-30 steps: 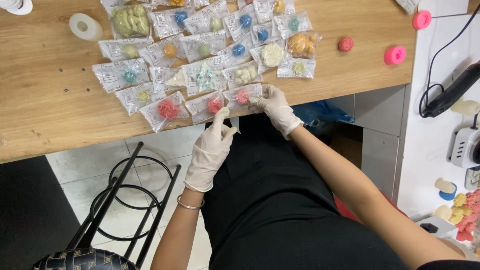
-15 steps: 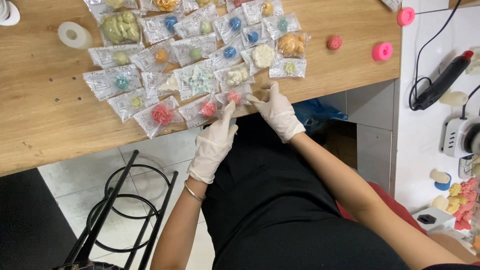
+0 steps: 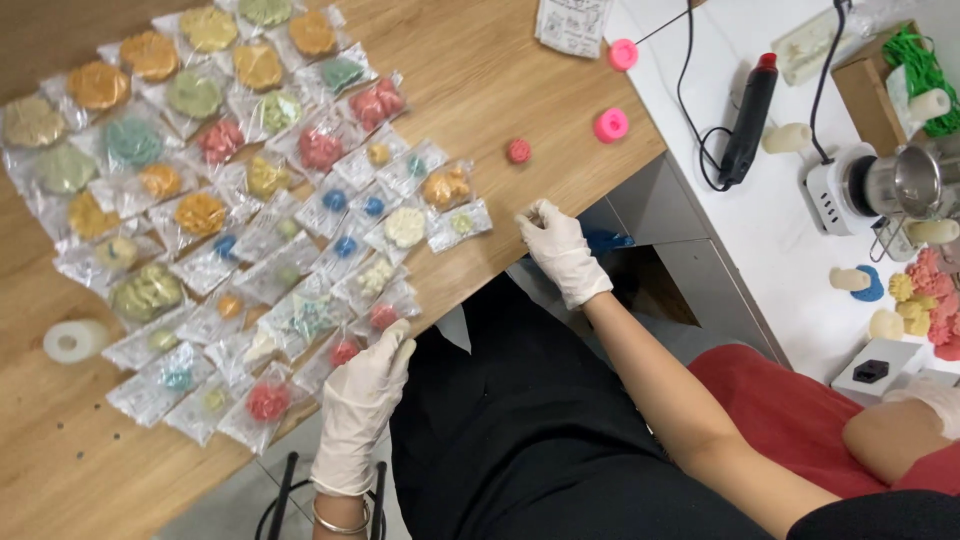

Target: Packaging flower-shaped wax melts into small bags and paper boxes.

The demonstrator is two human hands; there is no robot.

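Many clear packets [image 3: 250,215] of coloured moulded pieces lie in rows on the wooden table [image 3: 500,90]. My gloved left hand [image 3: 362,400] rests at the table's front edge, its straight fingertips touching a packet with a red piece [image 3: 345,352]. Further right along the same edge is my gloved right hand [image 3: 557,248], its fingers curled with nothing visible in them. It sits just right of a packet with a pale yellow piece [image 3: 460,224].
A loose red piece [image 3: 518,151] and two pink round moulds [image 3: 611,125] lie on the table's right part, a white tape roll [image 3: 72,340] at the left. The white counter [image 3: 780,230] holds a black heat tool [image 3: 748,112], a metal pot [image 3: 915,180] and more pieces. Another person's arm [image 3: 900,440] is at lower right.
My right hand has left the red-piece packet and moved right along the table edge. My left hand stays by the front packets. The view has shifted and turned.
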